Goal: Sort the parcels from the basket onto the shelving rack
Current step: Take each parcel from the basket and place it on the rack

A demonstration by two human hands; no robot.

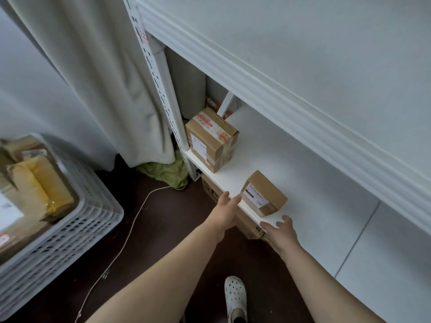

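Head view looks down on the lower shelf (303, 171) of the white rack, where a small parcel (264, 194) sits close to the front edge, its label facing outward. A larger parcel (211, 139) stands well apart from it at the shelf's left end. The left hand (227, 213) reaches in just beside the small parcel's left corner with fingers straight. The right hand (281, 229) rests on the shelf lip just to the parcel's right. Each grip is released and neither hand holds anything.

The step in hand looks like settling this parcel in its place. To do it well, both palms should press its sides lightly and slide it back from the lip, so that it cannot tip off, keeping the label turned to the front and the box square to the edge. More parcels (39, 183) wait in the white basket (93, 206) at the left, so most of the sorting seems yet to do
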